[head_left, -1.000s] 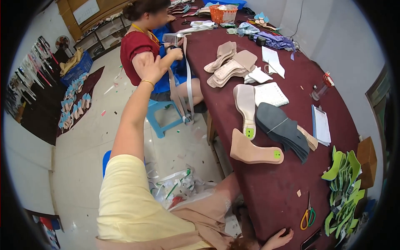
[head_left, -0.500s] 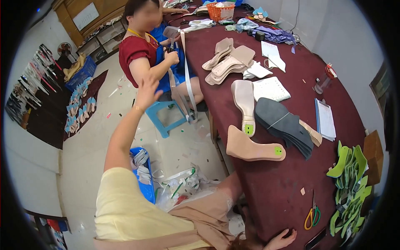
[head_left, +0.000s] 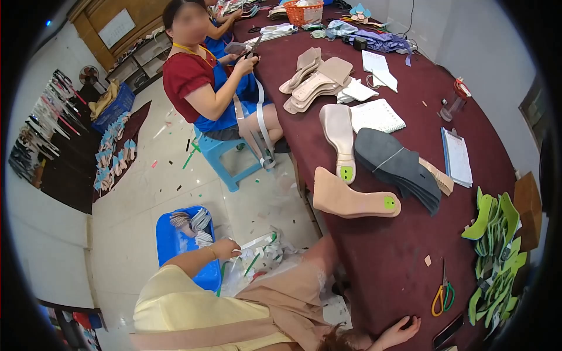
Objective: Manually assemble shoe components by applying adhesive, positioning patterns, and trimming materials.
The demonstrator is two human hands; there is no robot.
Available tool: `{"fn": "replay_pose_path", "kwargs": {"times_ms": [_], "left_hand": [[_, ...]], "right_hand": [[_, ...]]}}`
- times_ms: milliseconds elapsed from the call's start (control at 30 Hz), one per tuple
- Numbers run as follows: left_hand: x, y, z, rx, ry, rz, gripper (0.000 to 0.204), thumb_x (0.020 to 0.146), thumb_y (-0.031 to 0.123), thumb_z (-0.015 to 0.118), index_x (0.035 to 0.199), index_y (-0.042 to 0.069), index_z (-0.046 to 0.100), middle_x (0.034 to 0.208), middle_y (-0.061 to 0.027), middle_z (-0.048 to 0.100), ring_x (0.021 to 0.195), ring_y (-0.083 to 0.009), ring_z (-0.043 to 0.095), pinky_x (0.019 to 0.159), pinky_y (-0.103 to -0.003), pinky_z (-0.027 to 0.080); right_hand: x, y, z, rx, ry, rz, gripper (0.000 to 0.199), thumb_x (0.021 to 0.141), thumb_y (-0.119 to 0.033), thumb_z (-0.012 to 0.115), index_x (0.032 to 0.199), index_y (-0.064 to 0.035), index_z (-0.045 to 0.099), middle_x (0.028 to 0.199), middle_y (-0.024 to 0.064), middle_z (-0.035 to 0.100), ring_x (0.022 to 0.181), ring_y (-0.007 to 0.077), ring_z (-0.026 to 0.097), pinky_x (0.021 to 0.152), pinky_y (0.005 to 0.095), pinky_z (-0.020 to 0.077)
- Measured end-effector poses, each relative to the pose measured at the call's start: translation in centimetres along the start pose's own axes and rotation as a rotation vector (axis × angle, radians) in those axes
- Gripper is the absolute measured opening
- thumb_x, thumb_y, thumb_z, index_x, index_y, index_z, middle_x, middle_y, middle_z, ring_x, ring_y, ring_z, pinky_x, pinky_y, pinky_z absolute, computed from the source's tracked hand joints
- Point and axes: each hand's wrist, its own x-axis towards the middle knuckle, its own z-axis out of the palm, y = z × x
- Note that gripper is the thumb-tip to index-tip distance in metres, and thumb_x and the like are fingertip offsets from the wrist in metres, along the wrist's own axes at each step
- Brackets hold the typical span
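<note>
My left hand (head_left: 225,248) hangs low beside the table, over the edge between a blue basin (head_left: 163,243) and a heap of clear plastic and scraps (head_left: 257,257). Its fingers look loosely bent, and I make out nothing held in them. On the near table edge rests my right hand (head_left: 399,333), fingers loosely apart and holding nothing. Nearest to it are yellow-and-green-handled scissors (head_left: 443,297) and a dark phone (head_left: 448,332). Farther up lie two beige insoles (head_left: 351,196) (head_left: 338,131) with green patches, beside a tied stack of dark grey soles (head_left: 392,161).
A co-worker in a red top (head_left: 190,76) sits on a blue stool (head_left: 225,161), holding scissors and a pale piece. Green shoe parts (head_left: 497,251) are heaped at the table's right, by a cardboard box (head_left: 528,210). Notebooks (head_left: 377,116), a clipboard (head_left: 456,158) and more insoles (head_left: 322,82) lie farther back.
My left hand has dropped from a raised, outstretched reach toward the co-worker down to the basin. The view has shifted slightly, showing more of the basin. My right hand stays on the table.
</note>
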Motion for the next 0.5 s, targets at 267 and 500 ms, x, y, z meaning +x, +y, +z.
{"fn": "replay_pose_path", "kwargs": {"times_ms": [267,500], "left_hand": [[0.2,0.2,-0.3,0.028,-0.015,-0.141,0.032,0.085,0.031,0.053,0.101,0.007,0.067,0.096,-0.0174,0.065,0.090,-0.0352,0.061,0.081,-0.043,0.048],[-0.3,0.6,0.3,0.046,-0.038,-0.135,0.031,0.085,0.030,0.052,0.101,0.008,0.066,0.095,-0.0173,0.065,0.089,-0.0361,0.061,0.080,-0.043,0.048]], "right_hand": [[-0.7,2.0,0.8,0.024,-0.036,0.046,0.030,0.091,-0.020,0.054,0.105,0.0058,0.056,0.115,0.0176,0.055,0.109,0.0314,0.051,0.091,0.0408,0.0421],[-0.7,1.7,0.6,0.046,-0.023,0.092,0.029,0.091,-0.020,0.054,0.104,0.0055,0.056,0.113,0.0178,0.056,0.109,0.0316,0.052,0.091,0.0410,0.0423]]}}
